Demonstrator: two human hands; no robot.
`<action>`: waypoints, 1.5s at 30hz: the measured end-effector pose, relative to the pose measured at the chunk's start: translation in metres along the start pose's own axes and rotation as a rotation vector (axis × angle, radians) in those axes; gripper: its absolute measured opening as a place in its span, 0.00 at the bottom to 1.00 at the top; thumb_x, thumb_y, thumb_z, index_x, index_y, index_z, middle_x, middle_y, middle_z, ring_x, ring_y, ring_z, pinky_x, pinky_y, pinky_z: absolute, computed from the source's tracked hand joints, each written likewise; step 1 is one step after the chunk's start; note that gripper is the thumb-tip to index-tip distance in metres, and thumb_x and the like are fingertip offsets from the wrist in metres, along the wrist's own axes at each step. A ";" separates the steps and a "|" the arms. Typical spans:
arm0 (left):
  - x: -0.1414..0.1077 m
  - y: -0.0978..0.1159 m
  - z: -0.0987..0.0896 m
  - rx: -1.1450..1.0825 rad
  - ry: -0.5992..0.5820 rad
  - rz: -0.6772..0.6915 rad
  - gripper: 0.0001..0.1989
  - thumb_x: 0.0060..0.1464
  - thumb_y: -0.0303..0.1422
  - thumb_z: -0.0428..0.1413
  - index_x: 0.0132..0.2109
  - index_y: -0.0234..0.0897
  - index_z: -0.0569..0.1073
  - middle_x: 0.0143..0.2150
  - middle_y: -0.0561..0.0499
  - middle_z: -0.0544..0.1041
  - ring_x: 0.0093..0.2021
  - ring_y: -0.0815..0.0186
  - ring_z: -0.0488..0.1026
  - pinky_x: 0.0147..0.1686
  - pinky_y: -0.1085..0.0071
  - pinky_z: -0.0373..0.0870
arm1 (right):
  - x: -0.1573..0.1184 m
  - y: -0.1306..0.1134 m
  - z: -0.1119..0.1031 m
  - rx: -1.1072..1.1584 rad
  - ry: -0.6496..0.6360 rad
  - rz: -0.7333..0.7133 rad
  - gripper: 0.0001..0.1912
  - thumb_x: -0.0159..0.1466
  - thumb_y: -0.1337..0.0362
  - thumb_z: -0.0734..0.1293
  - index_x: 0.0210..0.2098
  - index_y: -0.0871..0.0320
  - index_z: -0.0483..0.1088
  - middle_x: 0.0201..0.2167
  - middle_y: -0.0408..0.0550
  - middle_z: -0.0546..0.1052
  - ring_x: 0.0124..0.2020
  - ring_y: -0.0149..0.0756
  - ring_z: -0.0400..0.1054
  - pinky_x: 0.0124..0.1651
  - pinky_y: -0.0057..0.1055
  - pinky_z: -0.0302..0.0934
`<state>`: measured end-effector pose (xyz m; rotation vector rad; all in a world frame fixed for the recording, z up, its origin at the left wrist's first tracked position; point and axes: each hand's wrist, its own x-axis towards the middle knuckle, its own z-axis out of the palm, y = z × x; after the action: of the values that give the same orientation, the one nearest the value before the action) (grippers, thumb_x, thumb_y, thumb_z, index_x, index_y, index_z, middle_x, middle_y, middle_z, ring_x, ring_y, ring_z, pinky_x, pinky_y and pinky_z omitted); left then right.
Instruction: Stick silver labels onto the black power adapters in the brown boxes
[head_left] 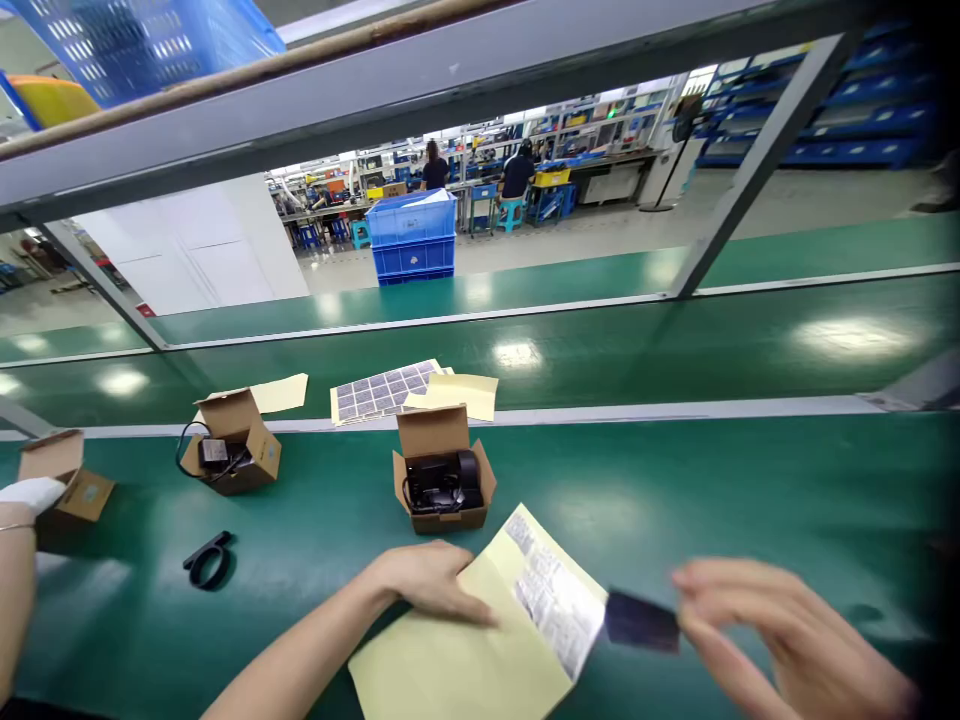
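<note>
My left hand (435, 585) presses on a pale yellow backing sheet (457, 665), thumb and fingers lying along it. A folded-over part of the sheet shows a white, printed label area (555, 600) at its right. At the right, my right hand (757, 620) pinches a small dark rectangular label (642, 622) by its edge, close beside the sheet's right corner. Both the label and this hand are blurred. Just beyond the sheet stands an open cardboard box (448, 521) with a black device and cable (442, 482) inside.
A second open box (262, 455) with a cabled adapter stands left. A black ring-shaped part (210, 562) lies nearer. Another person's gloved hand (34, 493) touches a box (82, 497) at far left. Label sheets (382, 392) lie behind, along a pale ledge (600, 412).
</note>
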<state>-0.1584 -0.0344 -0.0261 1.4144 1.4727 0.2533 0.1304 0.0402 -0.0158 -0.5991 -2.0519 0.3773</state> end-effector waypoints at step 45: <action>-0.040 0.005 -0.054 -1.006 0.387 0.363 0.27 0.61 0.55 0.50 0.53 0.37 0.68 0.42 0.45 0.76 0.27 0.70 0.73 0.32 0.70 0.71 | 0.164 -0.001 0.137 0.339 -0.654 -0.404 0.39 0.70 0.68 0.59 0.73 0.48 0.35 0.51 0.49 0.78 0.51 0.40 0.74 0.52 0.42 0.69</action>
<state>-0.2054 -0.0405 0.0220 0.7846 1.0728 1.3473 -0.0597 0.1258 0.0297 0.1837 -2.5683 0.7255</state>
